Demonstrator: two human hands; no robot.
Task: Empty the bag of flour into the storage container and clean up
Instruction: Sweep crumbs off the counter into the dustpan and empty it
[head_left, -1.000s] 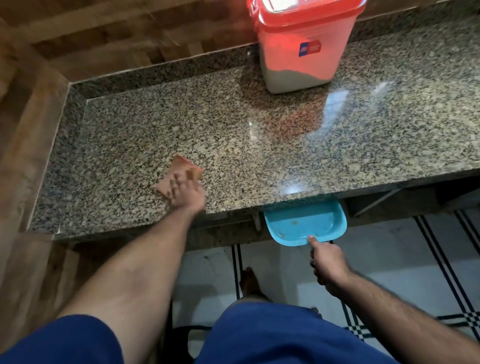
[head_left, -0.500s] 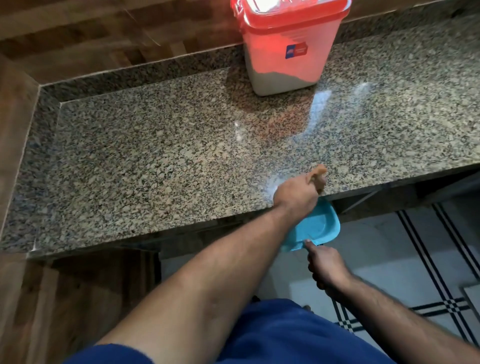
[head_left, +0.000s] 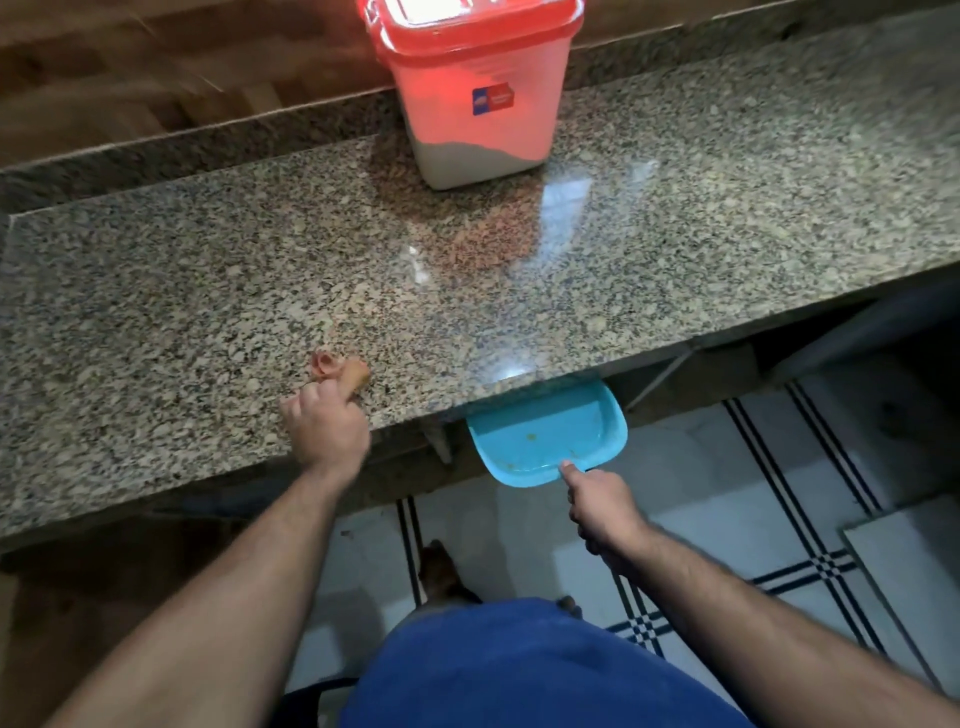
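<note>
A translucent storage container (head_left: 475, 111) with a red lid stands at the back of the granite counter (head_left: 675, 249), with white flour in its bottom part. My left hand (head_left: 326, 428) is closed around a bunched orange cloth (head_left: 343, 373) near the counter's front edge. My right hand (head_left: 602, 506) holds the handle of a blue dustpan (head_left: 545, 436), thumb pressed on its rear rim. The pan's mouth is tucked just under the counter edge. A few small specks lie inside it.
A wood-look wall runs behind and to the left of the counter. Below is a white tiled floor (head_left: 737, 467) with dark stripe lines. My foot (head_left: 441, 571) and blue shorts show at the bottom.
My left hand with the cloth swept right to the counter edge above the dustpan, then drew back left. The dustpan has stayed under the edge.
</note>
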